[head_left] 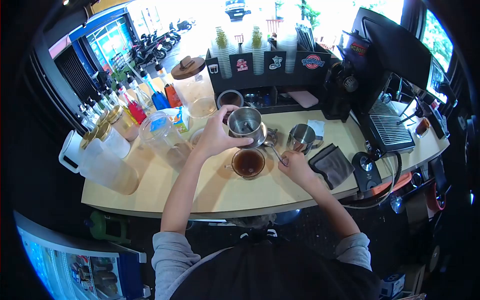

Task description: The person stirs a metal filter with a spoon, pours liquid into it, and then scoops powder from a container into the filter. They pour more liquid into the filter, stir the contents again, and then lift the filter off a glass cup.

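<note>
My left hand (pixel 216 133) grips a small steel cup (pixel 245 121) by its side, raised above the counter, with its mouth turned toward me. In my right hand (pixel 299 170) is a metal spoon (pixel 274 151), its bowl close to the lower right side of the steel cup. Below both hands, a clear glass cup (pixel 248 164) of brown drink stands on the counter. A steel pitcher (pixel 302 136) sits to the right, just beyond my right hand. Next to it lies a folded dark cloth (pixel 331 166).
On the left of the wooden counter (pixel 150 185) stand a clear jar (pixel 161 134), a plastic pitcher (pixel 107 167) and several syrup bottles (pixel 159 100). A black organizer (pixel 270 65) with stacked cups lines the back. An espresso machine (pixel 392 125) occupies the right end.
</note>
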The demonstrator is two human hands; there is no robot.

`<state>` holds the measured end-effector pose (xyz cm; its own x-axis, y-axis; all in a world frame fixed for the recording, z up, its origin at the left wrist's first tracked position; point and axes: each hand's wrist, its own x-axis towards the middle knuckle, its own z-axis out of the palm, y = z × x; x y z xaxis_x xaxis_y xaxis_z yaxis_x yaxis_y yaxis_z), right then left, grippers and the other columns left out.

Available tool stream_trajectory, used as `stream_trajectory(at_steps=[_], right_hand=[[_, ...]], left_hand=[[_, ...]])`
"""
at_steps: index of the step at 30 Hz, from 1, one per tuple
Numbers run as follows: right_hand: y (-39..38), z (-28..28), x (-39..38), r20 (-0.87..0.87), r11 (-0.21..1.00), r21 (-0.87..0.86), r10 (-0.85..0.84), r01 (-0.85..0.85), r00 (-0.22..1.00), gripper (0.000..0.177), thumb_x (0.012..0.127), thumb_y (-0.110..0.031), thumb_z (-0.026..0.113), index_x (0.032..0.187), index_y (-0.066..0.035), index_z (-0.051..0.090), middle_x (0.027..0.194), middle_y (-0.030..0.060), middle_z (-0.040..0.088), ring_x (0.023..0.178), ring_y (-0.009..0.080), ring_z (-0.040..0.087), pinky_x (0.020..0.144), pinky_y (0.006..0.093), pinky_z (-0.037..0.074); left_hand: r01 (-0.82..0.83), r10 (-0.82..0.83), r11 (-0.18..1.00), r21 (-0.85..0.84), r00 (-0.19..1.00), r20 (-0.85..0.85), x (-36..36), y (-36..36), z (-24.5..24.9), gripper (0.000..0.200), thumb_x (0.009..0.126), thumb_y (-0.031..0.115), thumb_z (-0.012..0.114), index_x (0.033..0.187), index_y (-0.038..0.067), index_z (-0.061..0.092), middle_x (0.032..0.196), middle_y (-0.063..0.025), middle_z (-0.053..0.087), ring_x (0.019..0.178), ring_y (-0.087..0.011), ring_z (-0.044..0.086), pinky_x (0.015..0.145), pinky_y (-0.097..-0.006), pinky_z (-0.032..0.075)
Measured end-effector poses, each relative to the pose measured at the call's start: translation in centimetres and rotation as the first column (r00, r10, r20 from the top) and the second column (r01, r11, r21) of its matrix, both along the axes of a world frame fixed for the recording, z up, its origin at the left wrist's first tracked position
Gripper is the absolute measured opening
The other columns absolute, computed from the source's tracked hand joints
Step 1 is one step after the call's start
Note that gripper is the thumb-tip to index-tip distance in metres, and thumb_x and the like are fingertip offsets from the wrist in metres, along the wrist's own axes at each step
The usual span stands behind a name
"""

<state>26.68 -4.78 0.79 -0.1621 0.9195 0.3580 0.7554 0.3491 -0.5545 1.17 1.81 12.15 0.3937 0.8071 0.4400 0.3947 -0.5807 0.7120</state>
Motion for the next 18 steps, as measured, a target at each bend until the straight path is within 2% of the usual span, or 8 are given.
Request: stream_trajectory(at_steps=[1,2,5,9,15,18], right_hand=[[-0.2,0.1,0.2,-0.038,1.0,0.016,0.011,-0.01,0.999,0.017,0.074,-0.01,0.067,0.077,0.005,0.06,0.076,0.0208,0.062,0.07,0.0368,0.063,0.066,0.0428,0.05],[-0.5,0.3,0.4,-0.075,0.999,0.032,0.022,-0.02,0.997,0.017,0.074,-0.01,0.068,0.077,0.005,0.06,0.074,0.0193,0.062,0.066,0.0353,0.062,0.063,0.0411,0.049],[-2.8,1.7,1.6,-0.147,0.999,-0.041,0.012,-0.018,0.989,0.016,0.073,-0.008,0.068,0.076,0.005,0.059,0.07,0.0169,0.059,0.064,0.0327,0.06,0.06,0.0387,0.048],[-4.4,1.7,2.8,-0.118,1.0,-0.012,-0.006,0.004,0.993,0.015,0.074,-0.007,0.067,0.076,0.005,0.059,0.067,0.0159,0.056,0.062,0.0321,0.059,0.059,0.0377,0.047],[-5.9,1.7,3.3,-0.083,0.998,-0.061,-0.025,0.02,0.996,0.015,0.075,-0.008,0.065,0.079,0.006,0.06,0.073,0.0186,0.059,0.068,0.0352,0.06,0.065,0.0412,0.049],[-6.1,1.7,3.3,-0.036,0.996,-0.089,-0.023,0.02,0.999,0.017,0.076,-0.01,0.064,0.082,0.006,0.061,0.078,0.0206,0.061,0.074,0.0372,0.061,0.07,0.0431,0.05]], left_hand=[[-0.013,0.013,0.999,0.031,1.0,-0.013,0.4,0.4,0.2,0.08,0.052,0.033,0.09,0.117,0.004,0.053,0.104,-0.0107,0.063,0.097,-0.0205,0.061,0.087,-0.0331,0.048],[0.0,0.0,1.0,-0.01,0.999,-0.038,0.8,0.6,0.4,0.077,0.057,0.027,0.089,0.121,0.006,0.051,0.111,-0.0078,0.061,0.106,-0.0191,0.056,0.095,-0.0334,0.043],[0.009,-0.009,1.0,-0.016,1.0,0.0,3.0,2.9,-0.2,0.078,0.056,0.029,0.089,0.12,0.006,0.051,0.113,-0.0081,0.059,0.106,-0.0193,0.056,0.095,-0.0331,0.043],[0.111,-0.112,0.992,-0.056,0.993,-0.025,4.5,5.1,-2.9,0.077,0.057,0.03,0.089,0.119,0.006,0.051,0.112,-0.0078,0.059,0.106,-0.0192,0.056,0.095,-0.0333,0.044],[0.136,-0.143,0.986,-0.1,0.987,-0.074,5.4,7.4,-6.8,0.075,0.056,0.027,0.09,0.117,0.007,0.052,0.109,-0.0071,0.061,0.099,-0.0193,0.059,0.09,-0.0328,0.046],[0.144,-0.166,0.975,-0.171,0.978,-0.124,5.7,8.3,-8.1,0.08,0.051,0.029,0.09,0.118,0.007,0.052,0.11,-0.0116,0.062,0.103,-0.024,0.06,0.091,-0.0348,0.047]])
